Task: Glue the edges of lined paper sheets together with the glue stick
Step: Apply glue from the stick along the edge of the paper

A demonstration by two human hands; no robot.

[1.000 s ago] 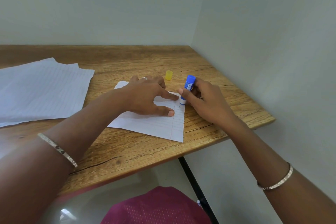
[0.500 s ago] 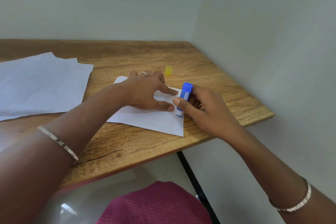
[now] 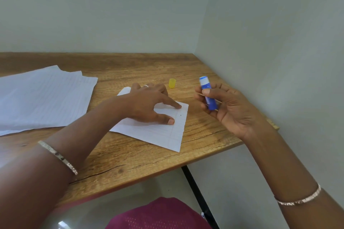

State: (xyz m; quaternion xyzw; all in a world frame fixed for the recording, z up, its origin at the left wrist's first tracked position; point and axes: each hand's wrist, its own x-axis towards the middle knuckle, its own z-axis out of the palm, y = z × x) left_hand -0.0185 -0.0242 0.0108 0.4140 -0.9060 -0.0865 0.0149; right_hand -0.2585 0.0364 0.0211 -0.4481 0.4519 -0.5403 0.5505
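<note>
A small lined paper sheet [image 3: 167,132] lies on the wooden table [image 3: 130,158] near its front right edge. My left hand [image 3: 149,104] presses flat on this sheet, index finger and thumb spread toward its right edge. My right hand [image 3: 229,109] is lifted off the table to the right of the sheet, palm turned up. It grips the blue glue stick [image 3: 208,93], held tilted with one end pointing up and back. The stick is clear of the paper.
A pile of larger lined sheets [image 3: 42,98] covers the left of the table. The yellow glue cap [image 3: 172,83] stands behind the small sheet. Walls close the corner behind and to the right. A black table leg [image 3: 197,193] runs below the front edge.
My right hand has lifted the glue stick off the sheet's right edge and swung it right and up, turning the palm upward. My left hand stays pressed on the sheet.
</note>
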